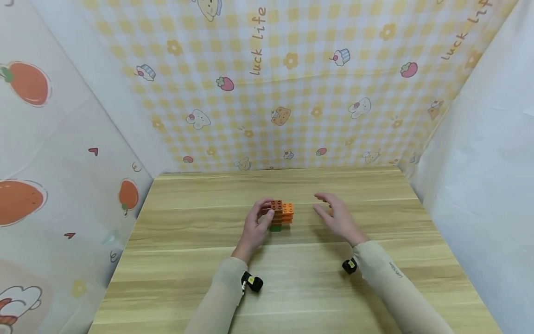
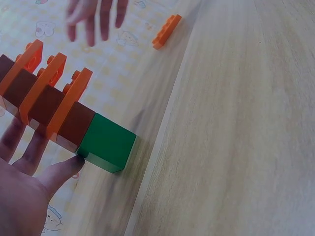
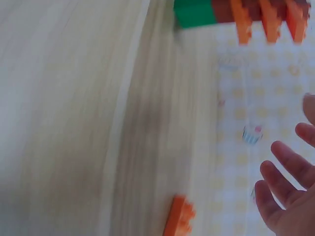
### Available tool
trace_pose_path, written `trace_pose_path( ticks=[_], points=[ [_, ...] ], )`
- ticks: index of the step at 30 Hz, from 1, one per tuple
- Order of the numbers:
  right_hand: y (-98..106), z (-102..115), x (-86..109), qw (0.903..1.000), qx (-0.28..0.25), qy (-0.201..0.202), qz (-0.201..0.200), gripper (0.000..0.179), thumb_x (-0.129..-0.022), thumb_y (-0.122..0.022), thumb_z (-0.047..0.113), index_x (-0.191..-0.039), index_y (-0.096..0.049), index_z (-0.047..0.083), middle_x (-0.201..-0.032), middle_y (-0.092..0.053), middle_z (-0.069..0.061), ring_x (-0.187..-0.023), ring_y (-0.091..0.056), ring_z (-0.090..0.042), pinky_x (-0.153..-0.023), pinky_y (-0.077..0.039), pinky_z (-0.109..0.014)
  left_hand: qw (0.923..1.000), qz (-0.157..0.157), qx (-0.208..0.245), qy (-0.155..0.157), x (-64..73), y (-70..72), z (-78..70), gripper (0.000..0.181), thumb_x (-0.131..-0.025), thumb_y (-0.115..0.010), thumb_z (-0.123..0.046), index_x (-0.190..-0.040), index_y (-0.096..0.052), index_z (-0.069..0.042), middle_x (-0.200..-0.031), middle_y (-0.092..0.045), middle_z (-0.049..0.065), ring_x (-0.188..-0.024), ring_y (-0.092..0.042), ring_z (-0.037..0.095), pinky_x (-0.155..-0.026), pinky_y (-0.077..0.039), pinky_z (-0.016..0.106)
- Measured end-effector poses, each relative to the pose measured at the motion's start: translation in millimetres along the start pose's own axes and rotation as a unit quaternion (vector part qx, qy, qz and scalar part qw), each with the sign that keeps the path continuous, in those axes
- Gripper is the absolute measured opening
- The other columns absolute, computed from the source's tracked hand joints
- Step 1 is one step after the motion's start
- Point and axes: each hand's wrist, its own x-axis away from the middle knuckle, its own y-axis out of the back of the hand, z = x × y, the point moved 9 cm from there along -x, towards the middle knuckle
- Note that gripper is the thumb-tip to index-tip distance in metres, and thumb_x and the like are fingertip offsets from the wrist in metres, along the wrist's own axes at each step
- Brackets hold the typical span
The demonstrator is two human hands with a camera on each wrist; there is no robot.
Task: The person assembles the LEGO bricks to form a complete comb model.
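A toy building brick tower (image 1: 276, 214) stands upright on the table, with a green brick (image 2: 106, 142) at its base. Above that, brown bricks (image 2: 76, 125) alternate with thin orange bricks (image 1: 288, 208) that jut out to the right. My left hand (image 1: 254, 228) holds the tower from its left side, thumb near the joint between green and brown, other fingers behind. To the right, apart from the tower, my right hand (image 1: 340, 221) hovers with spread fingers and nothing in it. A loose orange brick (image 2: 166, 32) lies beneath it, mostly hidden in the head view.
The wooden table (image 1: 187, 273) meets a yellow checked cloth (image 1: 250, 116) at its back edge. White printed sheeting (image 1: 83, 185) rises on the left, and a plain white sheet (image 1: 479, 139) on the right. Each wrist carries a small black camera (image 1: 252, 281).
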Motion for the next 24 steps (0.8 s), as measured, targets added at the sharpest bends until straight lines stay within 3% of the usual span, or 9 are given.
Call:
trace_pose_path(
  ticks=[4, 11, 19, 24],
  points=[
    [8, -22, 5.0, 0.9992, 0.034, -0.020, 0.001, 0.047, -0.102, -0.072, 0.017, -0.142, -0.058, -0.004, -0.141, -0.060, -0.026, -0.129, -0.055, -0.045, -0.107, -0.045, -0.063, 0.9999, 0.002, -0.011, -0.002, 0.5, -0.6, -0.5, 0.036, -0.109, -0.056, -0.011, -0.143, -0.054, -0.001, -0.129, -0.064, 0.017, -0.121, -0.062, 0.034, -0.108, -0.047, 0.058],
    [16, -56, 15.1, 0.9923, 0.078, -0.088, 0.037, 0.057, -0.100, -0.074, 0.020, -0.147, -0.052, -0.004, -0.146, -0.050, -0.033, -0.135, -0.047, -0.052, -0.110, -0.040, -0.068, 0.9999, 0.000, -0.011, -0.003, 0.2, 0.2, 0.6, 0.034, -0.109, -0.056, -0.012, -0.143, -0.056, -0.014, -0.129, -0.065, 0.016, -0.121, -0.062, 0.033, -0.110, -0.046, 0.057],
    [14, -81, 25.3, 0.9819, 0.101, -0.137, 0.082, 0.071, -0.097, -0.078, 0.027, -0.151, -0.046, -0.006, -0.147, -0.045, -0.038, -0.133, -0.046, -0.055, -0.109, -0.040, -0.070, 1.0000, 0.000, 0.009, 0.000, 0.9, 1.1, 0.9, 0.036, -0.107, -0.057, -0.007, -0.143, -0.055, -0.001, -0.129, -0.064, 0.023, -0.121, -0.061, 0.040, -0.109, -0.044, 0.061],
    [11, -90, 25.0, 0.9776, 0.123, -0.141, 0.096, 0.067, -0.096, -0.079, 0.027, -0.144, -0.052, -0.010, -0.140, -0.051, -0.037, -0.125, -0.052, -0.052, -0.103, -0.046, -0.065, 0.9999, 0.002, 0.008, 0.008, 0.3, 0.0, 1.4, 0.037, -0.108, -0.054, -0.005, -0.144, -0.052, 0.004, -0.131, -0.062, 0.027, -0.123, -0.060, 0.043, -0.111, -0.042, 0.062]
  ],
)
